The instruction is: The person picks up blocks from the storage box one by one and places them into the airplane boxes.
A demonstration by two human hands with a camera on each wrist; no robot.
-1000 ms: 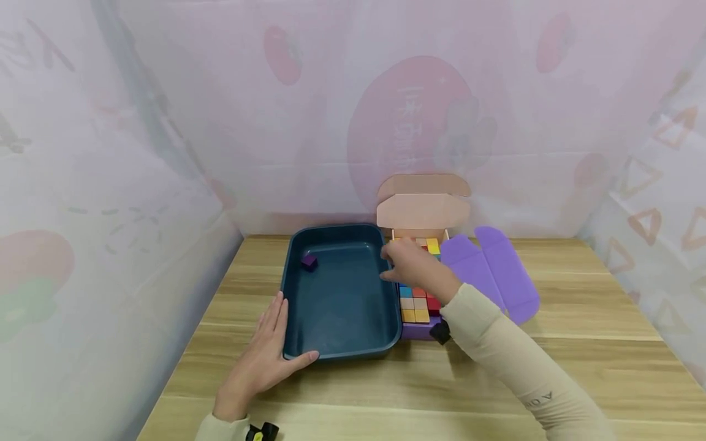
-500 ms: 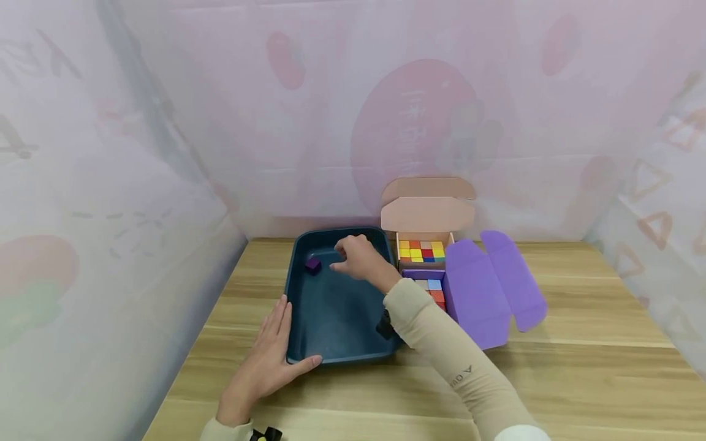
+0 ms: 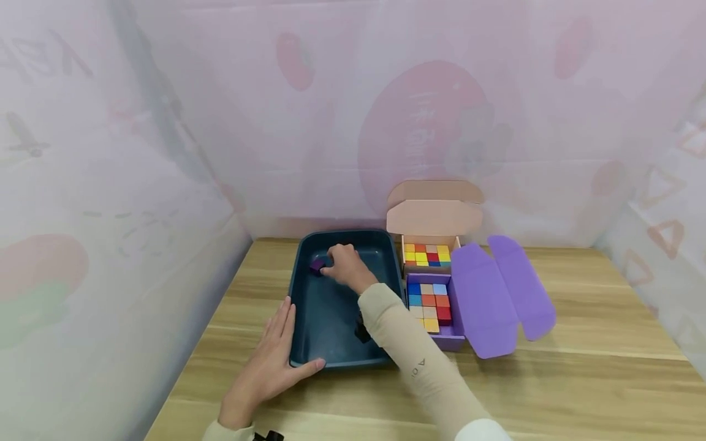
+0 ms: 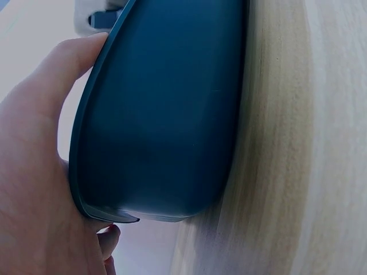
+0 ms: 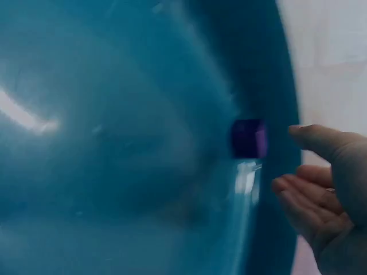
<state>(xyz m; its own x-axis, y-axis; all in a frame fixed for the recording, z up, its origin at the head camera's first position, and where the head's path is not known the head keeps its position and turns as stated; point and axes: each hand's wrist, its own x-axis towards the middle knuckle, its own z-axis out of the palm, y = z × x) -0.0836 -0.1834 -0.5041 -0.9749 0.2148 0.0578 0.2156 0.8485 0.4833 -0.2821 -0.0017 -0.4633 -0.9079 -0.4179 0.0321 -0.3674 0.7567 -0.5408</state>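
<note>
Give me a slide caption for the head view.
Right hand beside purple cube in blue tray; left hand steadies it.

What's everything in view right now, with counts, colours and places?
tray: one, dark blue, table centre-left
purple cube: one, inside tray, far-left corner
purple box: one, lid open, right of tray, holds coloured cubes
pink box: one, lid up, behind purple box, holds coloured cubes
table: one, light wood
left hand: flat on table, against tray's near-left corner
right hand: inside tray, fingers loosely curled beside purple cube
</note>
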